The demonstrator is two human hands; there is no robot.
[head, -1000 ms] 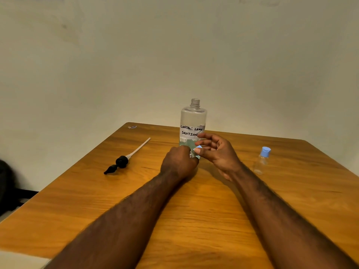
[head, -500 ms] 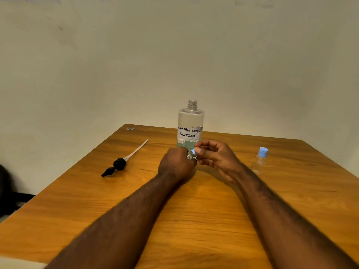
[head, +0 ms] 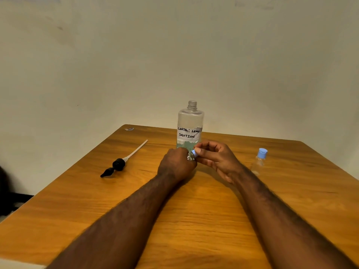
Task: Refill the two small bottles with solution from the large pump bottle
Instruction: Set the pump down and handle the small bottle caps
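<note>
Two bare forearms reach across the wooden table and meet near its middle; the left hand is curled in a fist round a small clear bottle, of which only a sliver shows between the fingers; the right hand pinches that bottle's blue cap between thumb and bent forefinger, its other fingers loosely curled; whether the cap is tight or loosened cannot be told; well to the right of the grip a second small bottle stands upright with its own blue lid on, apart from both hands; well to the left of the grip the black pump head lies on its side, its white dip tube pointing toward the far edge; just behind the grip, its base hidden by the fingers, the large bottle stands upright with its neck uncapped and a handwritten label reading CONTACT LENS SOLUTION; beyond it rises a plain pale wall
</note>
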